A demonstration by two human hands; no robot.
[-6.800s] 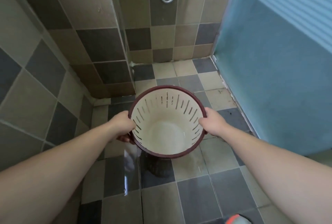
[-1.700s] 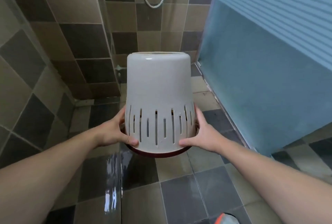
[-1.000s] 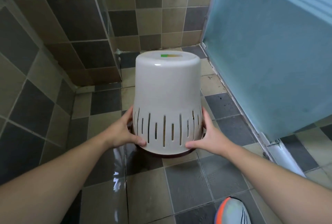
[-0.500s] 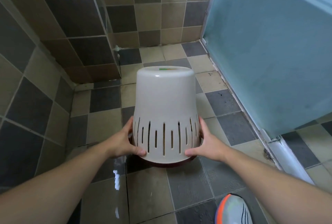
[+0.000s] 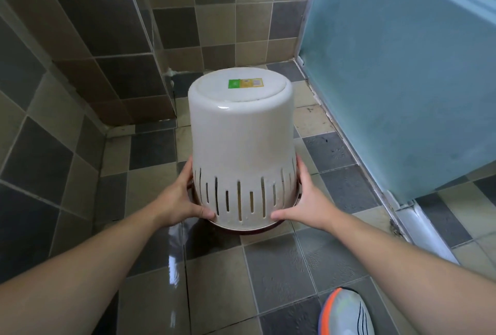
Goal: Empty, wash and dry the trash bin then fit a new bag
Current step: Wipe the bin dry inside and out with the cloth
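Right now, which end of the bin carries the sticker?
The closed base of the bin, turned upward and away from the hands. The green and yellow sticker sits on it; the dark-rimmed open end faces the floor.

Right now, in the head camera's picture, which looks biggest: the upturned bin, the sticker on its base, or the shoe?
1. Bin, plainly largest.
2. Shoe, though cut off by the frame and nearer the camera.
3. Sticker, smallest.

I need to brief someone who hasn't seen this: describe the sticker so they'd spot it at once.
Start at the frosted blue door on the right; just left of it, both hands hold an upturned white trash bin over the tiled floor. On its upturned base sits the sticker, a green and yellow rectangle, the only label on the bin.
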